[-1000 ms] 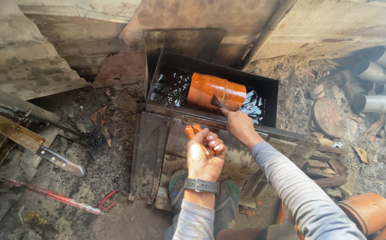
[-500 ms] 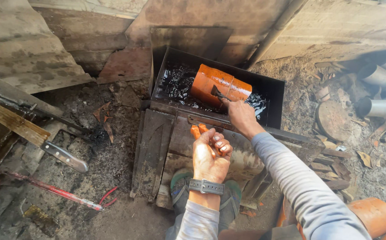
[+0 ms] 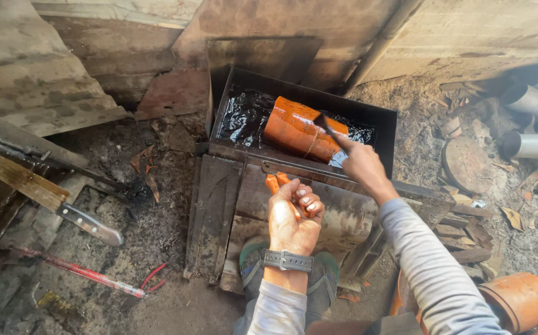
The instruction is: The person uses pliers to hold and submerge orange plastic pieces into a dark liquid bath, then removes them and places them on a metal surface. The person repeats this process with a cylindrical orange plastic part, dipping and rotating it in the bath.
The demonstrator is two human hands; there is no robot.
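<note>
An orange pipe piece (image 3: pixel 297 129) lies tilted in a black metal tray (image 3: pixel 380 121) of dark shiny liquid. My right hand (image 3: pixel 362 164) is closed on a thin dark tool (image 3: pixel 326 126) whose tip touches the pipe's right end. My left hand (image 3: pixel 293 214), with a watch on its wrist, grips orange-handled pliers (image 3: pixel 275 183) over a rusty metal plate (image 3: pixel 343 211) in front of the tray.
Grey pipes (image 3: pixel 532 146) lie at the right edge. Another orange pipe (image 3: pixel 520 301) sits at bottom right. A wood-handled blade (image 3: pixel 89 223) and a red-handled tool (image 3: pixel 86 273) lie on the dirty ground at left. Stone walls stand behind.
The orange pipe has turned and tilted in the tray under the tool in my right hand. My left hand stays closed on the pliers.
</note>
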